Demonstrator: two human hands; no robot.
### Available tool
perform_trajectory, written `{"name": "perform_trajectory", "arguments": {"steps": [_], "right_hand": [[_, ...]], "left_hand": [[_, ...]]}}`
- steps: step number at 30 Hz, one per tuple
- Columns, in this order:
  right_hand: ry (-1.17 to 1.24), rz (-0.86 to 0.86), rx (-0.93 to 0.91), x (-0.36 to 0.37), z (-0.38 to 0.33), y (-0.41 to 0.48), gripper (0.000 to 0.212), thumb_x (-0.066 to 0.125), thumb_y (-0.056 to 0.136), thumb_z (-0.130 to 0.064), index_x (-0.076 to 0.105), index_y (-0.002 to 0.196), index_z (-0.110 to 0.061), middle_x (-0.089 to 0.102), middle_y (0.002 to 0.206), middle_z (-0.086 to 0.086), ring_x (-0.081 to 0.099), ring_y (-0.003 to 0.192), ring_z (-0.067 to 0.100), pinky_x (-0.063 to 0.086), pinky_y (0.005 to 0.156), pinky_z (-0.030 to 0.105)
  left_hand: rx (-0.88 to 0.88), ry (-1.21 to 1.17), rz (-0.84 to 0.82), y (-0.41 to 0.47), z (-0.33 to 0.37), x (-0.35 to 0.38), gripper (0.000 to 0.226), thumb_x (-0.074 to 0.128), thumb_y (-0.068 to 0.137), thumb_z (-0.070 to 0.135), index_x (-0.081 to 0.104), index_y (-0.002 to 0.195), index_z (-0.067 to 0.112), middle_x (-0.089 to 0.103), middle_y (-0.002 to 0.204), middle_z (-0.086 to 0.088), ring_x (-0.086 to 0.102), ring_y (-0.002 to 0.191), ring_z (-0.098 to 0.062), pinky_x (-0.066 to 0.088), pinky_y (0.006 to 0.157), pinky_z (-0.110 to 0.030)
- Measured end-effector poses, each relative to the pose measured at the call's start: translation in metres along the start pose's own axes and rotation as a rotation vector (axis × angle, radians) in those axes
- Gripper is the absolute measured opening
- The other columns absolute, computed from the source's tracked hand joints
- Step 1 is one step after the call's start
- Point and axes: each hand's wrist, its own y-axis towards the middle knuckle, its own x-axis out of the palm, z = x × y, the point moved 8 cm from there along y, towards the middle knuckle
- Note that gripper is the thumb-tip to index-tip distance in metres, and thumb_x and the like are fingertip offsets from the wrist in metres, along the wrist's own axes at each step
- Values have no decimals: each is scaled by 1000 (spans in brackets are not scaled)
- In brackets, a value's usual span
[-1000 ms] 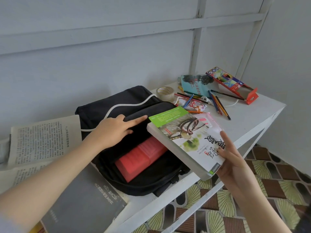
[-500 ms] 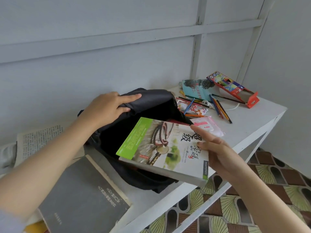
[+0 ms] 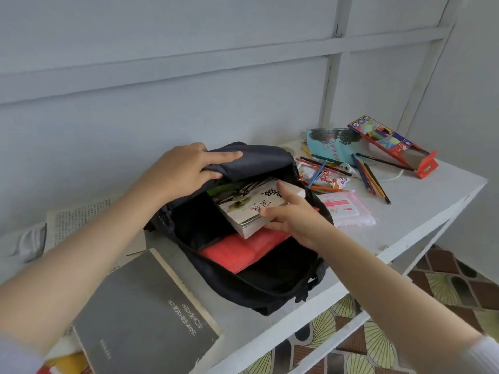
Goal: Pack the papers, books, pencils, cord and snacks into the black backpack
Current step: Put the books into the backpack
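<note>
Left hand: I am pinching the top flap of the black backpack, fingers lying over it and thumb under, lifting it so the mouth is gaping
Right hand: I am gripping the paperback book by its near corner, thumb on the cover, feeding it in tilted, far end under the flap
Backpack: lying between my hands, soft matte fabric, sagging where I am not holding it
Paperback: partly inside, glossy cover, stiff block of pages, resting on a flat red book just below my right hand
By my left forearm: a matte grey book and printed papers, waiting
Beyond my right hand: slim coloured pencils, a crinkly snack packet, a soft pink pack, a white cord and a cardboard pencil box, lying loose on the white table
</note>
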Motion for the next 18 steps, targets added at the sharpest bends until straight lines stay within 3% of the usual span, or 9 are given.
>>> {"name": "perform_trajectory", "arguments": {"steps": [2, 5, 8, 10, 14, 15, 18], "right_hand": [[-157, -16, 2, 5, 0, 8, 99, 66, 78, 10, 6, 151, -21, 59, 116, 6, 65, 92, 21, 57, 80, 32], [-212, 9, -36, 7, -4, 21, 97, 66, 78, 11, 8, 151, -16, 53, 130, 15, 62, 86, 17, 56, 64, 21], [-241, 81, -80, 7, -7, 37, 91, 69, 77, 7, 17, 150, -12, 51, 127, 5, 60, 107, 23, 55, 86, 31], [-323, 144, -114, 8, -9, 46, 86, 73, 76, 2, 26, 147, -12, 53, 124, 2, 59, 110, 23, 51, 94, 38], [-482, 183, -83, 16, -8, 53, 78, 74, 78, -9, 34, 145, -16, 54, 116, 5, 62, 77, 18, 59, 63, 30], [-613, 186, -91, 18, -11, 53, 76, 74, 80, -15, 34, 145, -16, 53, 114, 4, 63, 78, 20, 58, 61, 30], [-1087, 245, -148, 16, -19, 55, 74, 72, 80, -38, 39, 141, -14, 52, 133, 7, 53, 119, 28, 47, 92, 36]], "left_hand": [[-10, -8, -12, 1, -2, -1, 60, 57, 91, 26, 22, 132, 51, 44, 81, 1, 43, 77, -15, 24, 66, -26], [-10, -12, -26, 2, -3, -2, 60, 57, 91, 27, 21, 132, 52, 47, 84, -1, 43, 78, -14, 23, 67, -24], [-9, -13, -25, 1, -3, -5, 60, 57, 91, 27, 22, 131, 52, 47, 85, -2, 43, 77, -15, 24, 67, -25], [-12, -3, -20, 1, -4, -7, 59, 57, 91, 27, 22, 131, 53, 47, 84, -2, 43, 77, -15, 24, 67, -25], [-5, 1, -14, 1, -5, -12, 59, 58, 91, 25, 25, 130, 53, 47, 83, -3, 45, 77, -16, 24, 65, -26], [-9, 5, -15, 1, -6, -13, 58, 58, 91, 25, 25, 130, 53, 47, 83, -3, 45, 77, -17, 24, 65, -27], [-31, 22, -21, 2, -8, -17, 57, 57, 91, 26, 26, 130, 54, 41, 78, 4, 43, 75, -16, 23, 64, -27]]}}
